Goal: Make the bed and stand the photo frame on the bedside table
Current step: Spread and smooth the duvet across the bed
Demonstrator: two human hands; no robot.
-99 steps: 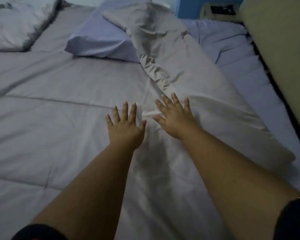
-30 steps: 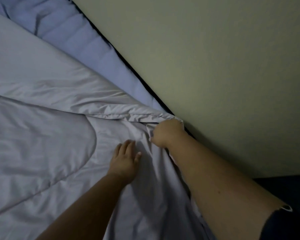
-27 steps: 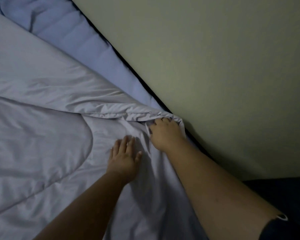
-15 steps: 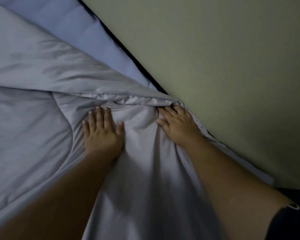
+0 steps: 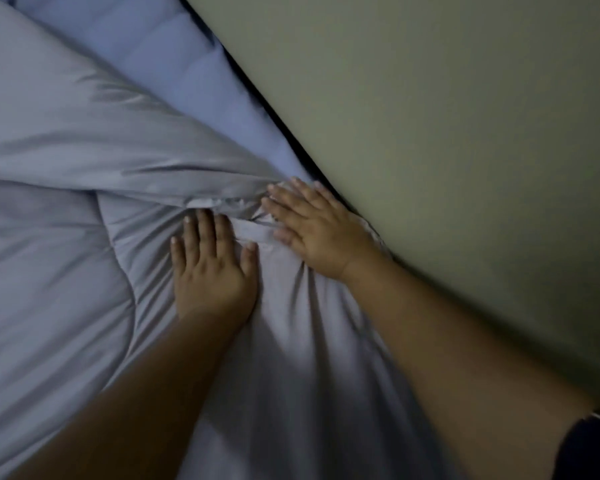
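A grey quilt covers most of the bed, bunched into folds at its edge near the wall. My left hand lies flat on the quilt, fingers spread, just below the crumpled edge. My right hand presses flat on the quilt's edge beside the wall, fingers apart. Both hands hold nothing. A blue fitted sheet shows beyond the quilt along the wall. The photo frame and bedside table are out of view.
A pale green wall runs diagonally along the bed's right side, with a dark gap between it and the mattress. A dark sleeve sits at the lower right corner.
My right hand let go of the gripped quilt edge and now lies flat on it. My left hand slid up beside it. The view earlier turned from the pillows toward the wall.
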